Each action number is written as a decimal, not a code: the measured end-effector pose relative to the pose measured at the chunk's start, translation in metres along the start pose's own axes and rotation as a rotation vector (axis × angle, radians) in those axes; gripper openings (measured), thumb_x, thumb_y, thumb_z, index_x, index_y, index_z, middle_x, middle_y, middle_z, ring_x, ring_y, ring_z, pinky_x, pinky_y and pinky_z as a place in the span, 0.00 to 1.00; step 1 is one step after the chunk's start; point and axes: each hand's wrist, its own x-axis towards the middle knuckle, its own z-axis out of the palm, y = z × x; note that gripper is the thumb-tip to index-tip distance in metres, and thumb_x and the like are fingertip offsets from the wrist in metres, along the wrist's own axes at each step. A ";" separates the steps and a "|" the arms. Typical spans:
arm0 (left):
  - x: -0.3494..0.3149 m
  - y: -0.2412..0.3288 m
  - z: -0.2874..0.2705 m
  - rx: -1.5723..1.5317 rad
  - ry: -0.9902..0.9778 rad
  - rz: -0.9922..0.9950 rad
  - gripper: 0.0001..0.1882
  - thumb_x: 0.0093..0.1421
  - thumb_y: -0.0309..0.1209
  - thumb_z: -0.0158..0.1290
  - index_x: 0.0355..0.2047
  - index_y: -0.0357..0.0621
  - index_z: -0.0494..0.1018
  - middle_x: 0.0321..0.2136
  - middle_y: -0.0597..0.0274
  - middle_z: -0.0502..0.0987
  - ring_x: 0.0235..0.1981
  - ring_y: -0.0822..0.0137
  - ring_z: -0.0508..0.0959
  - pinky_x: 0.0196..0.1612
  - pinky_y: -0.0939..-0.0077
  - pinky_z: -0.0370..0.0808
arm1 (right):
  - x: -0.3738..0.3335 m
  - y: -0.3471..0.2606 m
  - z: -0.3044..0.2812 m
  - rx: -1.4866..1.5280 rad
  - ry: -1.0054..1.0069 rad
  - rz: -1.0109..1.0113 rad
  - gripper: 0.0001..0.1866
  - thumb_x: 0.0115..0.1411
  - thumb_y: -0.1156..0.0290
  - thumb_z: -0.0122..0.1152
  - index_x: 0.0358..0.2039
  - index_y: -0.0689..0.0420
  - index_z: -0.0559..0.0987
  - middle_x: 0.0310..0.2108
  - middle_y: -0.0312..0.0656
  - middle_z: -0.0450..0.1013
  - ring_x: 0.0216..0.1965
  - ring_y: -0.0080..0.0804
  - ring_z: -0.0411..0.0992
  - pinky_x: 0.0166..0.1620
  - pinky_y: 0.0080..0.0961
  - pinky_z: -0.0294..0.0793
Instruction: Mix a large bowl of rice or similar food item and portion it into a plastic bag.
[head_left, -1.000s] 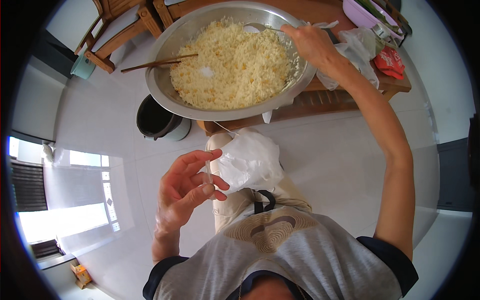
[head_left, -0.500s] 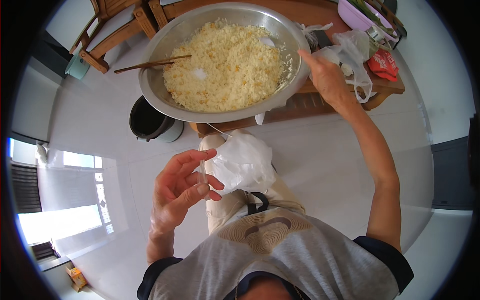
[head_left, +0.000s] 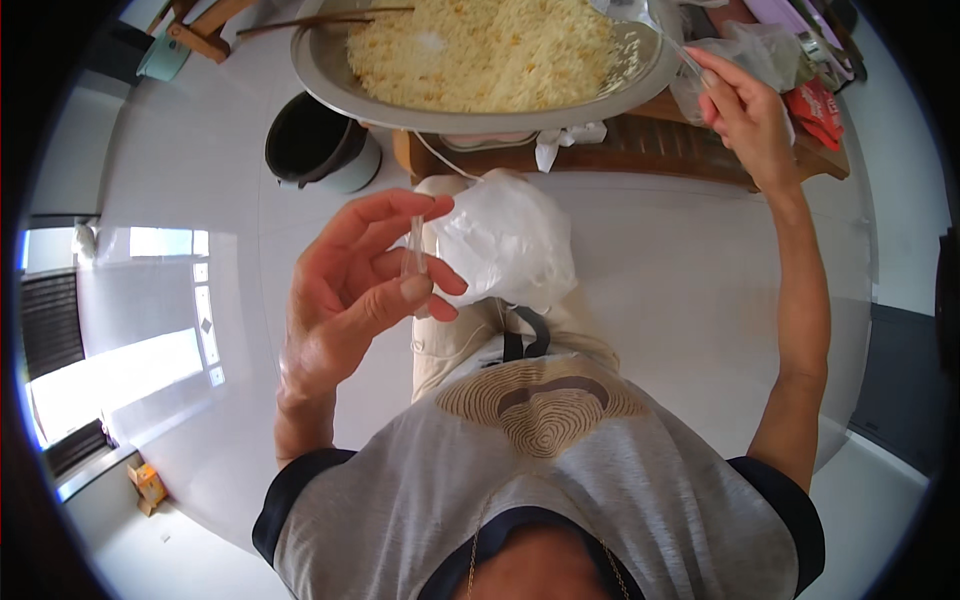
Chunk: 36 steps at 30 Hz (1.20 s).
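A wooden tabletop (head_left: 665, 110) spans the top of the frame, and on it a wide metal basin (head_left: 480, 122) is set, cut by the upper edge; its nearness to the knees presumably lets both hands reach it. The basin is heaped with yellowish grains (head_left: 490, 60), its raised sides apparently serving to contain them. At centre, a white plastic bag (head_left: 510, 240) is rested on the lap, perhaps for easy access. The left hand (head_left: 345, 275), left of centre, is half-curled, fingers spread; the right hand (head_left: 750, 120), upper right, is closed narrowly. Chopsticks (head_left: 320, 22) are leaned over the basin's left rim, likely to leave their ends graspable. By the right hand a spoon (head_left: 681, 52) is gripped at its handle, its bowl over the rim. Between left thumb and fingers a thin clear strip (head_left: 418, 250) is lightly pinched, seemingly to avoid crushing it.
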 end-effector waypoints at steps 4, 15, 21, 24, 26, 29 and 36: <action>0.003 -0.005 -0.005 0.050 -0.003 0.031 0.25 0.51 0.24 0.52 0.47 0.29 0.58 0.46 0.40 0.63 0.32 0.62 0.75 0.32 0.72 0.76 | -0.042 -0.020 0.015 0.060 -0.375 0.082 0.15 0.58 0.73 0.44 0.46 0.55 0.71 0.14 0.29 0.61 0.15 0.13 0.56 0.18 0.12 0.57; -0.003 -0.002 0.004 0.079 -0.031 0.026 0.26 0.49 0.24 0.52 0.47 0.27 0.58 0.45 0.35 0.63 0.32 0.61 0.76 0.31 0.72 0.76 | -0.097 -0.005 0.100 -0.340 -0.548 -0.212 0.16 0.47 0.82 0.48 0.39 0.60 0.71 0.21 0.49 0.70 0.23 0.47 0.69 0.26 0.33 0.68; -0.003 -0.004 0.002 0.070 -0.024 0.033 0.26 0.48 0.24 0.53 0.47 0.26 0.58 0.46 0.33 0.62 0.31 0.60 0.76 0.30 0.71 0.76 | -0.093 -0.007 0.108 -0.471 -0.602 -0.219 0.19 0.46 0.81 0.48 0.43 0.62 0.68 0.20 0.49 0.68 0.23 0.47 0.69 0.27 0.36 0.68; -0.002 -0.005 0.003 0.078 -0.027 0.036 0.27 0.48 0.25 0.54 0.47 0.26 0.58 0.46 0.32 0.62 0.31 0.60 0.76 0.30 0.71 0.76 | -0.090 -0.009 0.110 -0.435 -0.573 -0.303 0.16 0.46 0.82 0.46 0.38 0.73 0.68 0.18 0.53 0.68 0.22 0.48 0.71 0.25 0.36 0.71; -0.001 -0.006 0.002 0.082 -0.033 0.040 0.27 0.48 0.25 0.54 0.47 0.26 0.58 0.46 0.31 0.62 0.31 0.60 0.76 0.30 0.71 0.76 | -0.090 -0.007 0.114 -0.437 -0.605 -0.274 0.15 0.46 0.82 0.46 0.37 0.73 0.68 0.20 0.54 0.69 0.23 0.48 0.71 0.25 0.35 0.72; -0.001 -0.006 0.002 0.082 -0.035 0.047 0.27 0.48 0.25 0.54 0.47 0.26 0.58 0.46 0.31 0.62 0.31 0.59 0.76 0.30 0.72 0.77 | -0.087 -0.009 0.118 -0.414 -0.679 -0.220 0.15 0.45 0.82 0.47 0.37 0.72 0.69 0.20 0.55 0.70 0.25 0.49 0.72 0.28 0.35 0.72; 0.001 -0.007 -0.001 0.084 -0.048 0.059 0.27 0.48 0.25 0.54 0.47 0.26 0.58 0.46 0.30 0.61 0.31 0.59 0.76 0.30 0.72 0.77 | -0.078 0.003 0.110 -0.253 -0.702 -0.053 0.14 0.45 0.83 0.50 0.35 0.64 0.74 0.22 0.54 0.71 0.27 0.48 0.72 0.32 0.35 0.71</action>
